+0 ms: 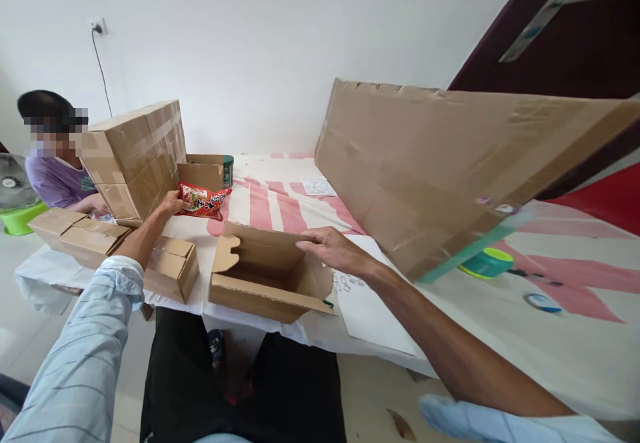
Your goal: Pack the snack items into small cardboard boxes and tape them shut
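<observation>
A red snack packet [204,201] is gripped at its left end by my left hand [173,203], held over the table left of centre. In front of me stands an open cardboard box [260,294], its flaps raised and its inside facing up; I see nothing in the part of its interior that shows. My right hand [333,249] pinches the upper edge of this box's far side, near the right corner. Behind the packet is another open carton [203,174], partly hidden.
Closed small cartons [173,266] line the table's front left, with stacked taped cartons [140,156] behind. A large cardboard sheet or box [425,163] leans at right. Tape rolls [487,263], papers [317,186] and a green can [228,171] lie about. A person [57,163] sits far left.
</observation>
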{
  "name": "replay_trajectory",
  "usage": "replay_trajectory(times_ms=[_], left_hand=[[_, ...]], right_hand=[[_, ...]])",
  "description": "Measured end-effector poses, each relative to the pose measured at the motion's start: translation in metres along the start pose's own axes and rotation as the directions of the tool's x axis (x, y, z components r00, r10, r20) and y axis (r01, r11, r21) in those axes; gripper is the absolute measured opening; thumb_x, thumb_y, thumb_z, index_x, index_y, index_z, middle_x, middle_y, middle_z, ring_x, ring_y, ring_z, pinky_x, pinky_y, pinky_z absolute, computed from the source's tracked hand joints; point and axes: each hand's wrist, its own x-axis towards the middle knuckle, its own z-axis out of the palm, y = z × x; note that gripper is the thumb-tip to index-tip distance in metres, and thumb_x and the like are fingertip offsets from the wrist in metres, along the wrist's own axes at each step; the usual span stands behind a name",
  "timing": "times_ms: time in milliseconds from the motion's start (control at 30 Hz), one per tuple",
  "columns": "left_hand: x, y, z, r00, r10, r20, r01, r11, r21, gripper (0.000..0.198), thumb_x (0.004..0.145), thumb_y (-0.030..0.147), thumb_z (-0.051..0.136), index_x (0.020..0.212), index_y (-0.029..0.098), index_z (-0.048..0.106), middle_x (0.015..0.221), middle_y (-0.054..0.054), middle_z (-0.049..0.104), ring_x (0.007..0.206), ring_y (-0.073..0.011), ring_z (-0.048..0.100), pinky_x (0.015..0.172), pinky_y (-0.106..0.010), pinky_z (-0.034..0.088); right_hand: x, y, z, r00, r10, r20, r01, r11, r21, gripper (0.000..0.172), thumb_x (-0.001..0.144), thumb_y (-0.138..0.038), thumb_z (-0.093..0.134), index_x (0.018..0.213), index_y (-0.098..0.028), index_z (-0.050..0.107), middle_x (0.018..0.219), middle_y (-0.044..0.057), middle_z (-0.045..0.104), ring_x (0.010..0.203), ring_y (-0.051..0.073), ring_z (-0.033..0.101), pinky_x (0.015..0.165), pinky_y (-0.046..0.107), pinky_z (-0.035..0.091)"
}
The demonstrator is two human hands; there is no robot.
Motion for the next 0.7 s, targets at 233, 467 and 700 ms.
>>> replay_trajectory(times_ms=[233,467,700], left_hand=[[0.057,0.008,0.016,0.999,-0.016,-0.028,0.018,0.998,0.057,0.039,0.103,0.039,0.072,0.135,0.016,0.067,0.135,-0.011,0.069,0.116,-0.0279,0.071,0.097,-0.048,0.064],[0.072,0.01,0.014,0.994,0.072,-0.078,-0.067,0.996,0.062,0.039,0.104,0.042,0.071,0.133,0.016,0.068,0.134,-0.01,0.069,0.116,-0.0291,0.071,0.097,-0.048,0.064],[0.035,0.024,-0.023,0.983,0.18,-0.048,-0.175,0.98,0.093,0.026,0.068,0.028,0.093,0.085,0.013,0.08,0.08,-0.003,0.075,0.079,-0.0182,0.067,0.075,-0.028,0.052]], right_hand=[[0.029,0.006,-0.018,0.999,-0.007,-0.041,0.007,1.0,0.013,0.041,0.074,-0.062,0.066,0.063,-0.024,0.054,0.061,-0.003,0.044,0.057,0.014,0.042,0.052,0.029,0.037],[0.07,0.008,-0.008,1.0,-0.017,0.018,0.016,1.0,0.022,0.037,0.075,-0.061,0.064,0.069,-0.024,0.06,0.062,-0.003,0.047,0.055,0.015,0.046,0.05,0.03,0.042],[0.154,0.009,0.016,0.995,-0.101,0.008,0.101,0.993,-0.062,0.032,0.076,-0.046,0.066,0.059,-0.023,0.049,0.057,-0.003,0.049,0.055,0.015,0.048,0.05,0.027,0.037]])
